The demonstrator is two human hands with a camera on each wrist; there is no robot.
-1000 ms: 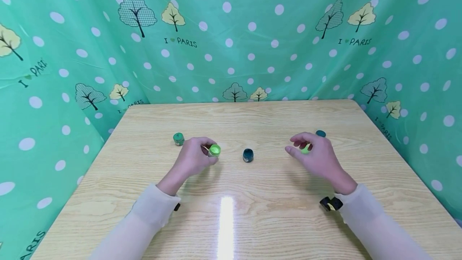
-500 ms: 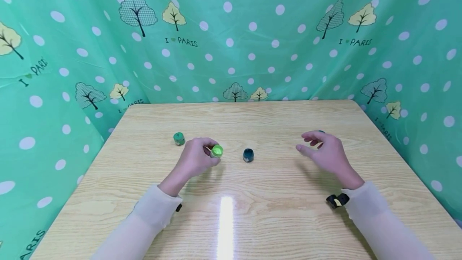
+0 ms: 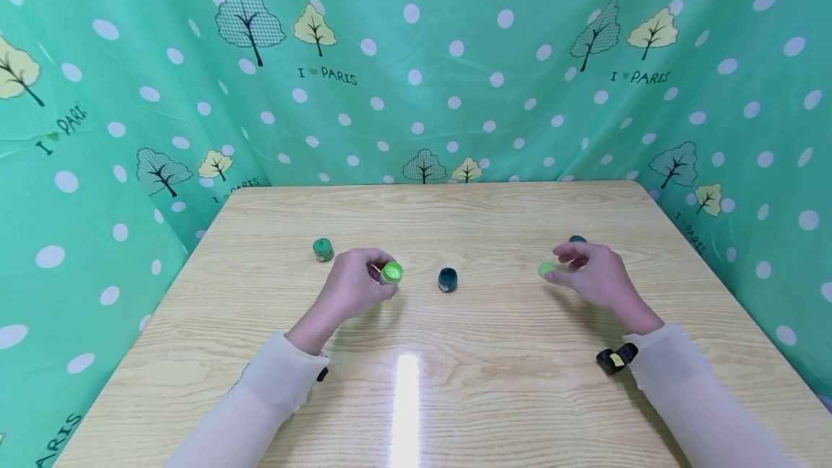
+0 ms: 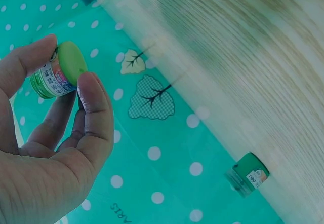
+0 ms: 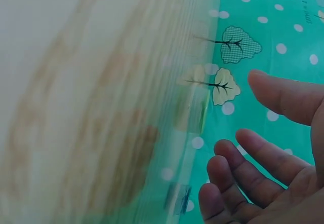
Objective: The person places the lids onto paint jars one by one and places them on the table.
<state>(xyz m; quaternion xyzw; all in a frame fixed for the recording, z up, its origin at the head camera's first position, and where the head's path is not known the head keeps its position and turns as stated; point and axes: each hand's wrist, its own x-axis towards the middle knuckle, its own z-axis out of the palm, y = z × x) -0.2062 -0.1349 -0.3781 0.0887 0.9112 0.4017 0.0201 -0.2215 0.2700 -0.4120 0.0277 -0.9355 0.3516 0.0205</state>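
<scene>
My left hand point(image 3: 354, 280) pinches a small light green paint jar point(image 4: 58, 72) between thumb and fingers, above the table. Its label and smooth green end show in the left wrist view. Over the table's right side, my right hand point(image 3: 594, 276) holds nothing; thumb and fingers stand apart, loosely bent. Beside its thumb tip lies a round light green piece, perhaps a lid point(image 3: 546, 269), partly covered by the hand in the head view. Between the hands stands a dark blue paint jar point(image 3: 447, 280).
A darker green paint jar point(image 3: 323, 250) stands behind my left hand. A dark blue round piece point(image 3: 577, 239) shows just beyond my right fingers, partly hidden. The wooden table point(image 3: 429, 215) ends at a green dotted curtain point(image 3: 416, 78) behind and at both sides.
My right hand has moved right, uncovering part of the light green round piece. My left hand, still pinching the light green jar, has shifted slightly right.
</scene>
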